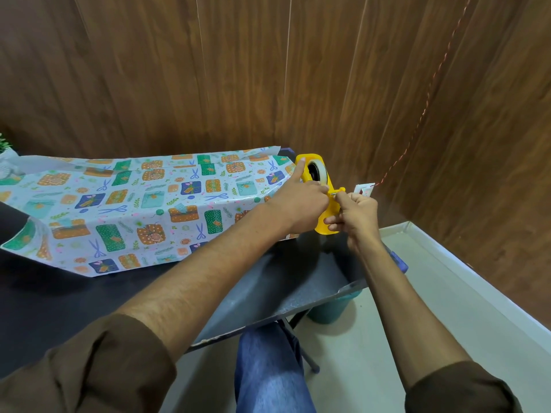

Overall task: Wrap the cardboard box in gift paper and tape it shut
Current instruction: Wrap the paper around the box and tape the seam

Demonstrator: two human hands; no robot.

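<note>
A long box draped in gift paper [143, 201], printed with presents and scissors, lies across the dark table [268, 281]. At its right end stands a yellow tape dispenser [326, 204] with a roll of clear tape [320, 171]. My left hand [301, 201] grips the dispenser's upper part, with one finger stretched up along its yellow top. My right hand [356, 219] holds the dispenser's handle from the right and pinches at its cutter end. The cardboard itself is hidden under the paper.
A wooden panel wall [268, 70] stands close behind and to the right. A red twisted string [426, 99] runs down to a small white tag [363, 189] beside the dispenser. A teal bin [331, 308] sits under the table's right edge. A plant [4, 144] shows at far left.
</note>
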